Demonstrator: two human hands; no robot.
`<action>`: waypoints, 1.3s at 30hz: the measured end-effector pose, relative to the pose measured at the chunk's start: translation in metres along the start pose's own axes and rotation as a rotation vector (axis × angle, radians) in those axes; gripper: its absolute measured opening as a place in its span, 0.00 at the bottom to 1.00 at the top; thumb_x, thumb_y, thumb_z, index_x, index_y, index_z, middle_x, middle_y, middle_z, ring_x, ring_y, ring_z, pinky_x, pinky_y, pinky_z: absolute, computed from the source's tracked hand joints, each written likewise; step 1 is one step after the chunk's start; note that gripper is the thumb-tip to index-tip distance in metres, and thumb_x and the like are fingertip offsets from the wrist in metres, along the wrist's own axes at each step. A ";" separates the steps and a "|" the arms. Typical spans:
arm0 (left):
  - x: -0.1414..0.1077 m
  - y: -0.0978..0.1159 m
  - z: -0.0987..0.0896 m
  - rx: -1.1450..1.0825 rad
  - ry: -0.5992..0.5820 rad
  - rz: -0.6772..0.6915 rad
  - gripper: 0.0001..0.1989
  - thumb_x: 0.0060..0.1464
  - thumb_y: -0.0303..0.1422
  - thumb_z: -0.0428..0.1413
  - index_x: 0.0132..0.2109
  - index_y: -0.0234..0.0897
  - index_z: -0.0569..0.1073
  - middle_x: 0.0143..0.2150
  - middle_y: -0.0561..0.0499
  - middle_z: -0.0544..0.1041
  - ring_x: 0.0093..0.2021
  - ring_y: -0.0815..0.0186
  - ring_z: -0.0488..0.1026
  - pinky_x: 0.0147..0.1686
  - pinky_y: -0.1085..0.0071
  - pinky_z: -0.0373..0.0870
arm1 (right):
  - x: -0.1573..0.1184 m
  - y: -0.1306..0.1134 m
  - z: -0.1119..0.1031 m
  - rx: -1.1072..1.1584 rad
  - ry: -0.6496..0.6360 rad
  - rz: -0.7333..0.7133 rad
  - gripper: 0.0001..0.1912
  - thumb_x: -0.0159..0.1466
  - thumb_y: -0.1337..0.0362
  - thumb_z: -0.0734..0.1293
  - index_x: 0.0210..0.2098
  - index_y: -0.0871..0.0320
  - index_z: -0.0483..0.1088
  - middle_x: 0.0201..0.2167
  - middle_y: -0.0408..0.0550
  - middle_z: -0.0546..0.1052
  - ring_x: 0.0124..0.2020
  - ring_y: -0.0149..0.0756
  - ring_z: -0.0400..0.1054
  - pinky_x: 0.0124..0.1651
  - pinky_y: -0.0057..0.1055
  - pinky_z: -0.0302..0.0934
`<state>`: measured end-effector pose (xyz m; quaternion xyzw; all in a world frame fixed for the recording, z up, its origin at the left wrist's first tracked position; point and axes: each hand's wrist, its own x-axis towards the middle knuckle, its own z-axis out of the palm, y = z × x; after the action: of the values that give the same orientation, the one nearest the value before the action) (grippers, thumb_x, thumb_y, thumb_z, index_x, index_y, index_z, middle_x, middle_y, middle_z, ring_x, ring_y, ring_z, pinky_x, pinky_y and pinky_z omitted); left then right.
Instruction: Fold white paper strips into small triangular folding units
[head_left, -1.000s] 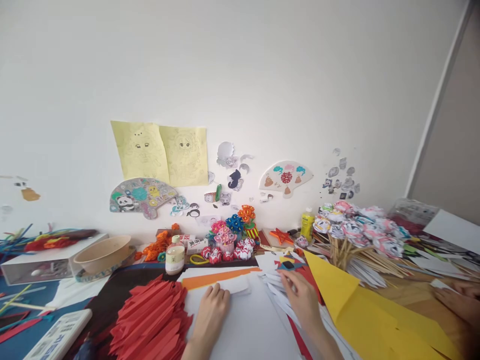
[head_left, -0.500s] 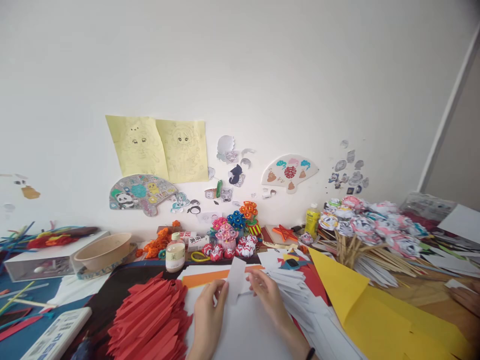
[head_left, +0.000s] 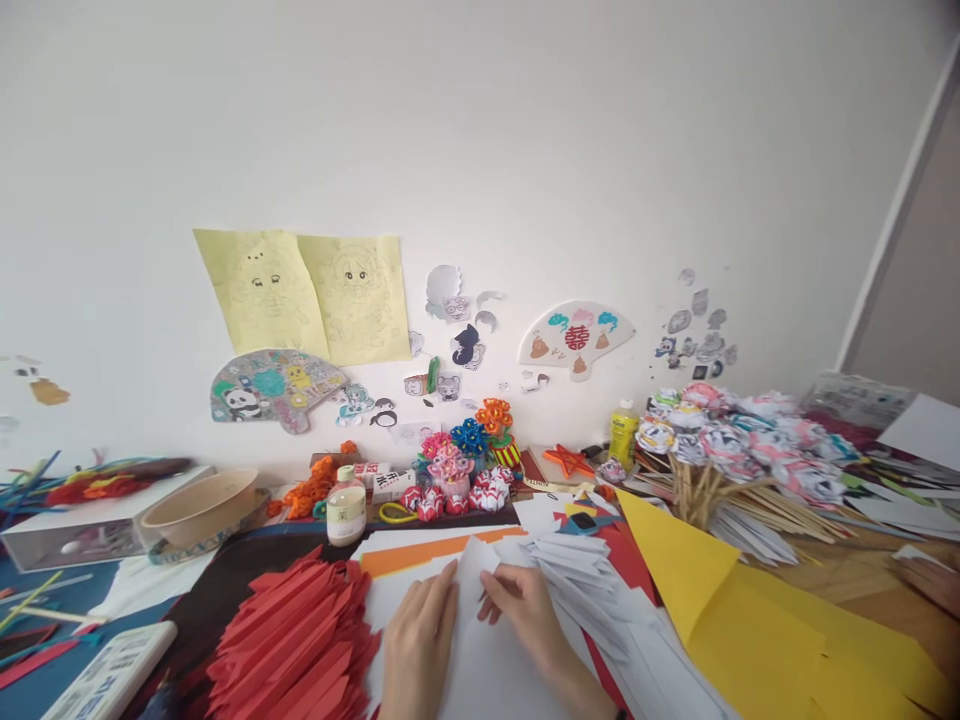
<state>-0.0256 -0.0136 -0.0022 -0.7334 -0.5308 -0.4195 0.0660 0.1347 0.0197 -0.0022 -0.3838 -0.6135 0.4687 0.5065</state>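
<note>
In the head view, handling a white paper piece point(head_left: 471, 567) between 2 hands, over a white sheet point(head_left: 484, 685). Setting the left hand point(head_left: 421, 630) along its left edge, fingers close together; cannot tell if pinching. Curling the fingers of the right hand point(head_left: 527, 612) at its right edge; likewise cannot tell. Also showing red strips point(head_left: 292, 640) at left, white strips point(head_left: 581, 575) and yellow paper point(head_left: 780, 640) at right.

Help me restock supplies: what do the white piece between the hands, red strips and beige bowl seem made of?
White piece: matte paper, thin and straight-edged. Red strips: matte paper or thin card, flat and straight-edged. Beige bowl: probably smooth plastic, given its thin rim.
</note>
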 end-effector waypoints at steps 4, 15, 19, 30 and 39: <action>-0.004 -0.003 -0.004 0.214 -0.094 0.269 0.21 0.64 0.30 0.38 0.62 0.38 0.60 0.46 0.43 0.76 0.39 0.61 0.72 0.41 0.67 0.68 | 0.001 0.000 -0.001 0.019 0.010 -0.041 0.26 0.63 0.47 0.60 0.22 0.62 0.70 0.19 0.49 0.74 0.22 0.34 0.70 0.28 0.28 0.63; -0.003 0.008 -0.004 0.424 -0.137 0.367 0.21 0.62 0.27 0.41 0.59 0.42 0.65 0.52 0.44 0.73 0.43 0.57 0.72 0.41 0.63 0.66 | 0.004 -0.004 -0.003 0.073 0.006 -0.046 0.21 0.60 0.48 0.64 0.26 0.62 0.72 0.21 0.46 0.73 0.24 0.34 0.69 0.27 0.27 0.62; 0.002 0.020 -0.009 0.180 -0.091 0.187 0.17 0.61 0.34 0.47 0.55 0.47 0.70 0.47 0.45 0.75 0.39 0.60 0.72 0.37 0.66 0.68 | 0.001 -0.007 -0.004 -0.015 0.023 -0.063 0.23 0.62 0.49 0.63 0.22 0.61 0.70 0.17 0.44 0.70 0.22 0.33 0.67 0.27 0.26 0.60; 0.016 0.017 -0.013 -0.501 -0.094 -0.337 0.15 0.55 0.44 0.52 0.37 0.37 0.77 0.34 0.49 0.78 0.32 0.64 0.72 0.30 0.72 0.68 | -0.010 -0.020 0.000 -0.168 -0.170 -0.158 0.22 0.62 0.51 0.63 0.19 0.60 0.69 0.17 0.42 0.68 0.21 0.31 0.65 0.27 0.25 0.56; 0.015 0.019 -0.015 -0.502 -0.050 -0.357 0.16 0.55 0.44 0.52 0.31 0.36 0.75 0.28 0.51 0.76 0.28 0.65 0.68 0.30 0.73 0.65 | -0.010 -0.020 0.002 -0.192 -0.046 -0.151 0.14 0.59 0.54 0.67 0.27 0.60 0.72 0.22 0.44 0.72 0.22 0.31 0.66 0.25 0.25 0.59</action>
<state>-0.0164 -0.0190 0.0248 -0.6320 -0.5326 -0.5244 -0.2050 0.1347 0.0047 0.0148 -0.3721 -0.6944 0.3770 0.4871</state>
